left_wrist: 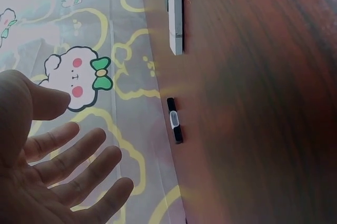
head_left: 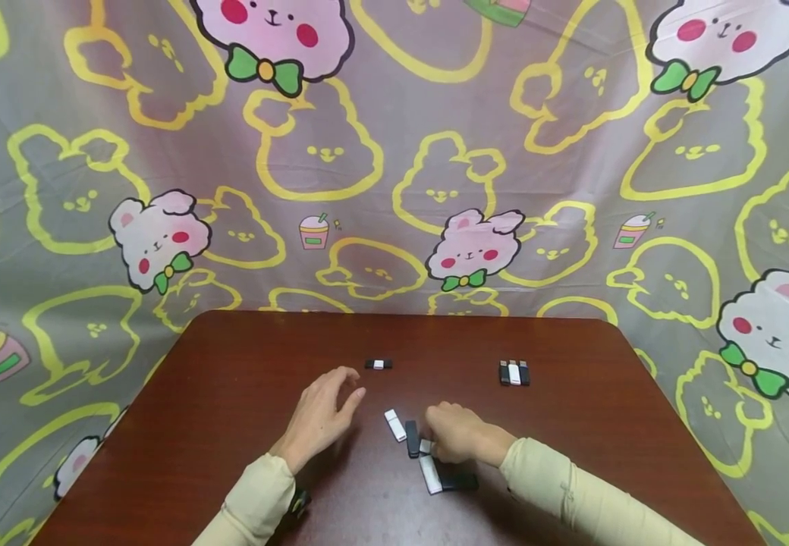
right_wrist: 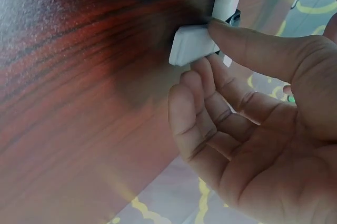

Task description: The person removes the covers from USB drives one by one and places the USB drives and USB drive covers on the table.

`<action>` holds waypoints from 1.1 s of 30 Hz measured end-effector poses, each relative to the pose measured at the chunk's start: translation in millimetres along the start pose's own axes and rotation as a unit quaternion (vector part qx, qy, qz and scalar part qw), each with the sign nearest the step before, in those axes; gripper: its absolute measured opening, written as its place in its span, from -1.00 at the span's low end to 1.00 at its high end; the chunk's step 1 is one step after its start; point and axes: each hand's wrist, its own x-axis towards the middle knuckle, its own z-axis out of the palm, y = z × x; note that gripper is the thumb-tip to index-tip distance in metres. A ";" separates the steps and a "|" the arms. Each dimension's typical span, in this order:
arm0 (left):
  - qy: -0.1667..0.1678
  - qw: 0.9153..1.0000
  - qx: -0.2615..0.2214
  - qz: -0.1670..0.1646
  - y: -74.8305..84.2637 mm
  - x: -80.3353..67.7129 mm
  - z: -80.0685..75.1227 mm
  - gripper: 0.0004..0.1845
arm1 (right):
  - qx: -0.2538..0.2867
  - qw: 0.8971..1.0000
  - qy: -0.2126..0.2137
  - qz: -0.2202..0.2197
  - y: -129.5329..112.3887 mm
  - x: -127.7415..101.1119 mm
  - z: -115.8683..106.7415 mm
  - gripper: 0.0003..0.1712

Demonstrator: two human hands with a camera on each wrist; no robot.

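Note:
My right hand [head_left: 461, 434] pinches a white USB stick [right_wrist: 192, 45] between thumb and fingertips, low over the table. Only one end of that stick shows; the fingers cover the rest. Close by lie a white USB stick [head_left: 430, 475], a black USB stick [head_left: 459, 482], another black one [head_left: 413, 439] and a second white one [head_left: 395, 425]. My left hand [head_left: 322, 413] hovers to the left of this group, holding nothing, its fingers loosely bent and spread in the left wrist view [left_wrist: 68, 166].
Toward the back right, a white USB stick lies between two black ones in a row [head_left: 514, 372]. A small black-and-white piece [head_left: 378, 365] lies beyond my left hand. The brown table [head_left: 265, 341] ends at a patterned cloth [head_left: 381, 174].

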 end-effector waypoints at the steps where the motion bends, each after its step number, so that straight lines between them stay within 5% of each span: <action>1: 0.000 1.000 0.000 0.000 0.1 -0.6 -0.1 -0.80 | 0.002 1.000 -0.001 0.003 -0.2 -0.2 0.7 -0.61; 20: 0.009 1.000 -0.001 0.015 0.9 1.8 0.7 -0.82 | 0.075 0.997 0.010 0.023 10.3 3.7 -2.8 -0.88; 33: 0.014 0.999 -0.015 0.029 14.4 11.8 1.9 -0.80 | 0.213 0.975 0.056 -0.011 31.3 13.6 -38.5 -0.93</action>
